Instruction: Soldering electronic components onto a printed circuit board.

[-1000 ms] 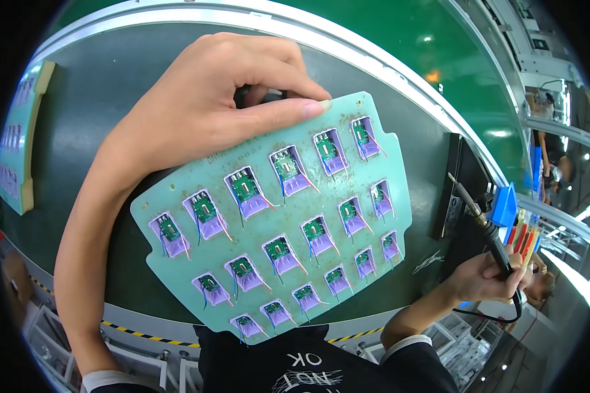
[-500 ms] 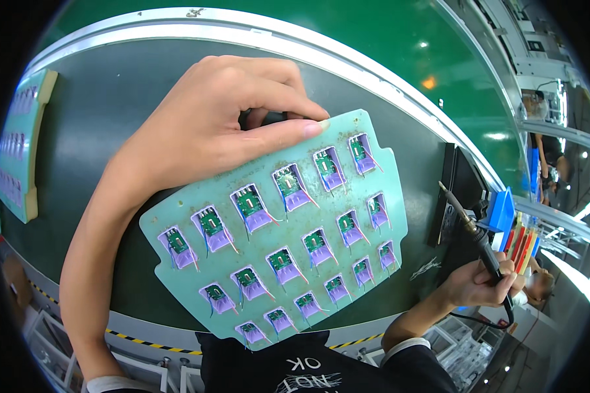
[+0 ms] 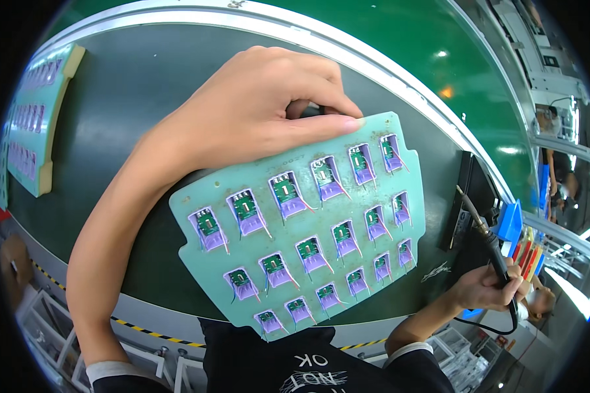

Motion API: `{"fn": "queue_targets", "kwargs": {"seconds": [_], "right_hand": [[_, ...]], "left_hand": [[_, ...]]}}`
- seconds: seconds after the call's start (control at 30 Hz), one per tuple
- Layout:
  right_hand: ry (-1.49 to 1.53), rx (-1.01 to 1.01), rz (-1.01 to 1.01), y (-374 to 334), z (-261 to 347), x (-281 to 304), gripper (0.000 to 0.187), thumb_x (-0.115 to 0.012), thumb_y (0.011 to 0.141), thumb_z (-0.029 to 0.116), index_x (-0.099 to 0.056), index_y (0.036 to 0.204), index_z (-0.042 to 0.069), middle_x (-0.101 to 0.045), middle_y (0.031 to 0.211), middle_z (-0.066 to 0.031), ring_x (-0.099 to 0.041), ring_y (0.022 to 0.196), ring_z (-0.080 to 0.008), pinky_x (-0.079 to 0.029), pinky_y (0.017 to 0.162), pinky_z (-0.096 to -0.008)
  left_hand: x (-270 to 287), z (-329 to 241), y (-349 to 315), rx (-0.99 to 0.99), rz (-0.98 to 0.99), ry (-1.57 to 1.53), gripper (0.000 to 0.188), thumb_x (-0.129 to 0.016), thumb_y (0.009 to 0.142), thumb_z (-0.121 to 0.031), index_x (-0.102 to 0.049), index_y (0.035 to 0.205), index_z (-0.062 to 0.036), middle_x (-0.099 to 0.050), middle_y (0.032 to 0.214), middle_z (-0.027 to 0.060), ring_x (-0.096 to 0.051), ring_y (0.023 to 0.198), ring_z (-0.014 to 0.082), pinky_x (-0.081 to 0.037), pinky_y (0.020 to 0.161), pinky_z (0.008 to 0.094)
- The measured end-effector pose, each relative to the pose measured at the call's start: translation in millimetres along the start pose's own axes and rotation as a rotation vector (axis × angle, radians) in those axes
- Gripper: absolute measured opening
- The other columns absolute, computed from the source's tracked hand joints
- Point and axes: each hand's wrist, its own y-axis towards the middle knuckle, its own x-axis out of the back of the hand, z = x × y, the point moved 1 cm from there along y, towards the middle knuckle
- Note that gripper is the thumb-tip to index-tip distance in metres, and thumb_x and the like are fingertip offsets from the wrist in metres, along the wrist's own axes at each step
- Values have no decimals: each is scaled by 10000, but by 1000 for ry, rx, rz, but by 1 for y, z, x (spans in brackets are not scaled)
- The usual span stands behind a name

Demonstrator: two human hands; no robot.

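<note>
My left hand [image 3: 269,108] grips the far edge of a pale green fixture board [image 3: 324,214], thumb on its top face and fingers bent behind the edge. Part of a small black object [image 3: 313,111] shows between those fingers; its kind is hidden. Rows of purple-lined pockets in the board hold small green circuit boards [image 3: 284,190], with thin red and blue wires trailing from them. The fixture board is tilted. Off to its right, my right hand [image 3: 482,288] is closed around a soldering iron [image 3: 495,255], whose tip points up and away, apart from the board.
Another green fixture board [image 3: 54,124] with filled pockets lies at the far left of the dark tabletop [image 3: 137,78]. On the right are a black box-like object [image 3: 462,196], a blue bin [image 3: 509,221] and loose wire bits [image 3: 436,270]. A pale rail [image 3: 347,49] borders the table's far side.
The board and my left hand have shifted right in the picture, and the board is turned slightly. My right hand with the soldering iron sits a little further right.
</note>
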Motion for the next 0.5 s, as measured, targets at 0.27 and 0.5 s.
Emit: {"fn": "queue_targets", "kwargs": {"seconds": [0.27,0.5], "right_hand": [[-21,31,-49,7,0,-2,214,-477,816,155,-353,651,100,-283,498,18,-229,426,-50,-189,458,-201],[-49,84,-50,11,-14,-1,210,-458,842,170,-370,667,96,-248,449,36,-209,380,-41,-185,421,-194]], "left_hand": [[-4,-3,18,-32,20,45,164,-614,807,-92,-678,940,-21,-570,722,43,-499,567,117,-335,468,253],[-4,-7,26,158,79,17,208,-606,784,-52,-682,975,-21,-563,744,33,-497,588,102,-331,477,229]]}}
